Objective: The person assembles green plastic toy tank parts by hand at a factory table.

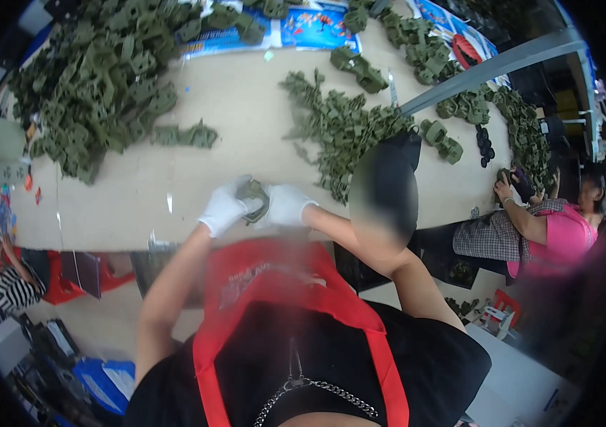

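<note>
My left hand [224,208], in a white glove, is closed around an olive-green molded plastic part [254,202] near the front edge of the table. My right hand [288,206], gloved in white too, is closed against the part's right side; its fingertips are partly hidden. A similar green plastic part [187,135] lies by itself beyond my left hand. Past my right hand spreads a heap of smaller green pieces [353,128].
A large pile of green parts [103,92] covers the table's [239,92] far left. A dark rounded object [385,192] looms beside my right forearm. A grey metal bar [492,71] crosses the far right. Co-workers sit at the right [545,228] and left [18,281].
</note>
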Tool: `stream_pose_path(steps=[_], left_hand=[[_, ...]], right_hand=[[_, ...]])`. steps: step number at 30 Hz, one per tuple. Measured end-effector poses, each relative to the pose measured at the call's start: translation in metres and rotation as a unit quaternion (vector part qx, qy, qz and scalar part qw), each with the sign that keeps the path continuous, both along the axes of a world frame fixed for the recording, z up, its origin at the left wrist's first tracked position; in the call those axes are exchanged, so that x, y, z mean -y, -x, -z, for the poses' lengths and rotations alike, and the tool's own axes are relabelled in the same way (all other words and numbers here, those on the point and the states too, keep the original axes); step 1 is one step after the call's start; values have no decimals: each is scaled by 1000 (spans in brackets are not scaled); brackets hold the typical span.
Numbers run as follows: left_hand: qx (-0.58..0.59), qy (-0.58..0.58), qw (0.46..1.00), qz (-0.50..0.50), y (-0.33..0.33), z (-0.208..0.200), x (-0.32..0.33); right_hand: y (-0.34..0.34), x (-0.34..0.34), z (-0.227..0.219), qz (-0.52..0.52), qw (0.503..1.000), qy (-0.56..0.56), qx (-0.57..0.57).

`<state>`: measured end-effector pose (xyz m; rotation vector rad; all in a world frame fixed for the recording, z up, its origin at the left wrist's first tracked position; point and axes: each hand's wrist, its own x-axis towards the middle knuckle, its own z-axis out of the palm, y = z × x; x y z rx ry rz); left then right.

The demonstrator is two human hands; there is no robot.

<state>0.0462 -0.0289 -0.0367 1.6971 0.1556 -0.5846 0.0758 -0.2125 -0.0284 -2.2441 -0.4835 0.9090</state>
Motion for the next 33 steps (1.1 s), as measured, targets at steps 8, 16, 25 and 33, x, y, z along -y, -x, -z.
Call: stream_pose_path(steps=[8,16,25,33], left_hand=[[101,-67,966,-230,5,-2,29],[41,-49,975,-212,-69,-56,59],[172,-208,962,-28,-138,-96,142],[-3,31,999,-17,-186,-61,155]], right_hand=[[-265,210,10,542,651,-526,-76],[-285,189,-59,482,721,-493,66],[-165,108,-13,304,771,-550,-97],[-210,126,0,395,790,-431,-183]])
